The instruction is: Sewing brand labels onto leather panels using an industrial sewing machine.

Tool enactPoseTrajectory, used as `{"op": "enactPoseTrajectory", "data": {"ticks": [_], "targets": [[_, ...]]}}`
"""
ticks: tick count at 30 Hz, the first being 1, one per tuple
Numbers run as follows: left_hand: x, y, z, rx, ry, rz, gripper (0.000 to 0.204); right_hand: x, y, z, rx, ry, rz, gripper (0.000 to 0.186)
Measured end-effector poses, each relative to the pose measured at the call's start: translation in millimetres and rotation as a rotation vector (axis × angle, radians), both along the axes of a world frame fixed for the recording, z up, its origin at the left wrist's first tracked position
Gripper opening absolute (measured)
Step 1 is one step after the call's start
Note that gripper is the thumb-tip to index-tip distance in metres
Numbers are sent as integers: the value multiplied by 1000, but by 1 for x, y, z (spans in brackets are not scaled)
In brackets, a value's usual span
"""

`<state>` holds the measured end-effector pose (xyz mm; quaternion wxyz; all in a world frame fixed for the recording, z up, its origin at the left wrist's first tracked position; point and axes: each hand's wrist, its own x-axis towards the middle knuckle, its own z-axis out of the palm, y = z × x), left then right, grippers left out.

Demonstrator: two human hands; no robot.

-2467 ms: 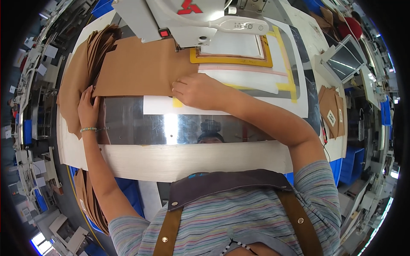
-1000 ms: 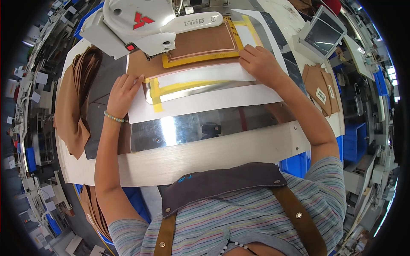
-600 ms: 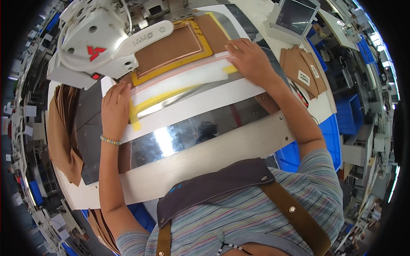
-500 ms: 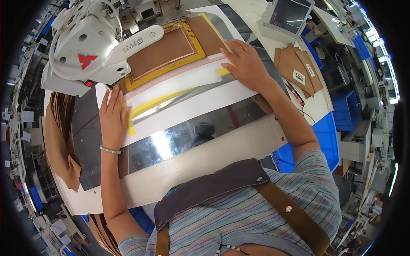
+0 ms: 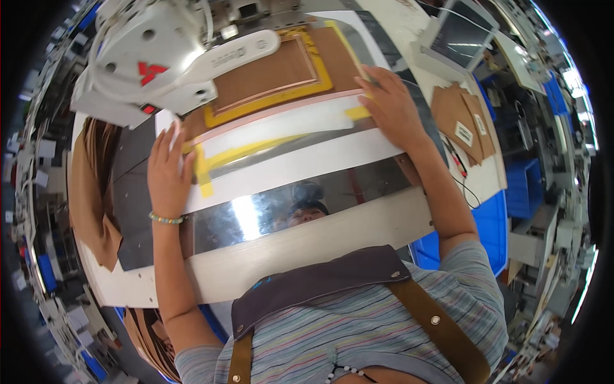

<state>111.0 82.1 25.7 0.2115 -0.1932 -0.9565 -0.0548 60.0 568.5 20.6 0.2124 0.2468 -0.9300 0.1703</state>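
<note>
My left hand lies with its fingers stretched out at the left edge of a flat white and clear sheet with yellow tape strips. My right hand rests at the sheet's right side, fingers extended and pointing to the left, touching the edge of a brown panel. On that panel lies a yellow-rimmed rectangular frame, with brown material inside it. Neither hand grips anything that I can see. The white sewing machine head stands over the panel's left part, its long white arm covering some of it.
Brown pieces hang in a stack at the left. To the right lie brown pieces with white labels and a small red-and-black tool. A screen stands far right. Blue bins sit below the table edge.
The whole view has shifted, moving machine and sheet rightward in the picture. My left hand now lies slightly farther left of the yellow tape; my right hand keeps its place on the panel's edge.
</note>
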Motion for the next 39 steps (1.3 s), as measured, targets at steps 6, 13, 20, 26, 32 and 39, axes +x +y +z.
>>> {"op": "enactPoseTrajectory", "data": {"ticks": [6,13,20,26,32,39], "targets": [[-2,7,-3,-54,-38,5,49,3,5,1,70,-75,10,39],[0,0,-7,-22,-60,14,43,3,1,-2,126,-107,-23,40],[3,4,-3,-33,-40,31,40,4,2,0,134,-70,-6,40],[0,7,3,17,-97,2,37,-1,10,-15,178,58,-11,40],[0,4,1,27,-145,-19,37,-3,12,-25,108,93,23,40],[-1,1,-6,-8,-143,-1,38,-1,125,34,-179,126,-463,32]]}}
